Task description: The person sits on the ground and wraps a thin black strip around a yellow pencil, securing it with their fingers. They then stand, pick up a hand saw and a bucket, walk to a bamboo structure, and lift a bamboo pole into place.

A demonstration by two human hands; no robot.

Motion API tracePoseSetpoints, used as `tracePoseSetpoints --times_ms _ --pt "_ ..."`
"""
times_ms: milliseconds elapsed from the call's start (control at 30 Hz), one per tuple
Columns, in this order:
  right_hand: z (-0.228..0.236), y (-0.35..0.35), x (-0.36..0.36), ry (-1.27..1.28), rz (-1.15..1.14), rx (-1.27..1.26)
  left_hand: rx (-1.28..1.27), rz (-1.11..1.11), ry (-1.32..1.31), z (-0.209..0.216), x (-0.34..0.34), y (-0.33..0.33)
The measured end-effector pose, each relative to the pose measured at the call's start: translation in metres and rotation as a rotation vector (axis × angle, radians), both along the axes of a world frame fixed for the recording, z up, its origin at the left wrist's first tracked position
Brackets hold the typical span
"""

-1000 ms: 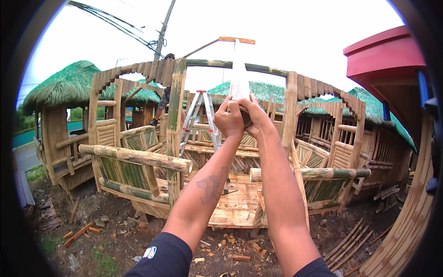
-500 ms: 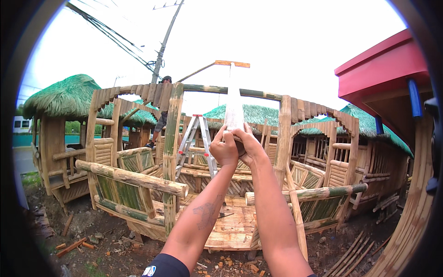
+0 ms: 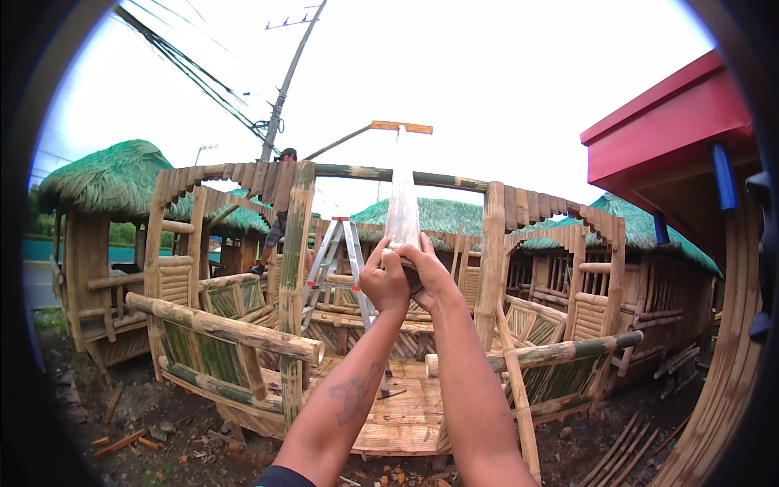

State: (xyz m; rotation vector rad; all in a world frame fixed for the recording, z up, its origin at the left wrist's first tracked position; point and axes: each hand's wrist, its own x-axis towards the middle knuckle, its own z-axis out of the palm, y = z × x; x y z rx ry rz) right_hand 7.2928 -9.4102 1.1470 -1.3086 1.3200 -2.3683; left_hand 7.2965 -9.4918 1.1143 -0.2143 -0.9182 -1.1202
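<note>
Both my arms reach out in front of me, holding up a long, pale, tapering blade-like piece, wide at my hands and narrow at its far end. My left hand is closed round its near end. My right hand wraps the same end from the other side, the fingers of both hands meeting. Between my palms shows a dark, rounded butt; its exact kind I cannot make out. The narrow tip overlaps an orange-brown wooden crosspiece atop a slanting pole; whether they touch, I cannot tell.
A bamboo hut frame stands ahead, with posts, rails and a slatted floor. Behind are an aluminium stepladder and a person up on the left. A red roof edge overhangs at right; bamboo poles lie on the ground.
My hands and the pale piece sit slightly lower and further left in the picture. The whole scene has shifted a little left. My grip looks the same.
</note>
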Motion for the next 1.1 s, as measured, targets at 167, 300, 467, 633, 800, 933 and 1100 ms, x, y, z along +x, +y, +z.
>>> tracePoseSetpoints --times_ms 167,300,467,633,800,933,1100 --pt "0.0015 -0.0004 0.0002 0.025 0.029 -0.003 0.008 -0.016 -0.018 0.001 -0.0004 -0.0004" --pt "0.0005 -0.0008 -0.0008 0.029 0.032 -0.02 0.017 -0.016 -0.009 0.001 -0.0021 -0.0008" --pt "0.001 -0.0006 -0.0021 0.029 0.05 -0.017 0.024 -0.046 0.014 0.0021 -0.0026 0.0001" --pt "0.0016 -0.0006 0.0014 0.023 0.038 -0.023 0.022 -0.016 0.011 0.0024 -0.0011 0.0001" --pt "0.0002 0.0005 0.0058 0.009 0.025 -0.031 0.039 -0.015 0.012 0.0022 -0.0016 0.0009" --pt "0.0001 0.0009 0.0063 0.012 0.022 -0.032 0.03 -0.026 0.001 0.0022 -0.002 0.0001" --pt "0.0008 0.001 0.0065 0.043 0.048 -0.029 0.023 -0.018 0.017 0.0023 -0.0021 -0.0001"
